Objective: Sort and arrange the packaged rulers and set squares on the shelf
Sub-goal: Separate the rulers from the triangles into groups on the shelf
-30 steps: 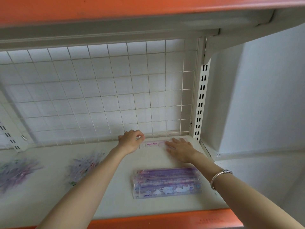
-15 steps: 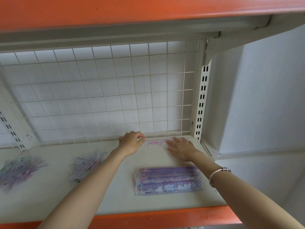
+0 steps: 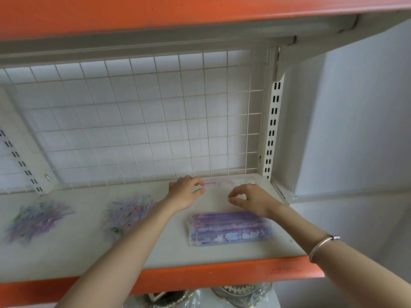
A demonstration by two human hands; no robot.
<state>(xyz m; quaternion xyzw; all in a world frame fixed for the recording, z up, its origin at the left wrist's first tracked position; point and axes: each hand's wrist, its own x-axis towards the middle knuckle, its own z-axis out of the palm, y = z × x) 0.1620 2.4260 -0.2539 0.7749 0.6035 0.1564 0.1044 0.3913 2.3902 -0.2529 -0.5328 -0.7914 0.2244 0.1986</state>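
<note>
**Right hand off the clear pack**

At the left of the frame, two loose heaps of packaged pieces lie on the shelf as before. At centre, the left hand is still curled, thumb and forefinger pinching the left end of the clear pack, which lies along the back edge against the grid. The right hand, flat on that pack half a second ago, has drawn back toward the front. It is now apart from the pack, fingers loosely curled and holding nothing, above the purple stack at lower right.
</note>
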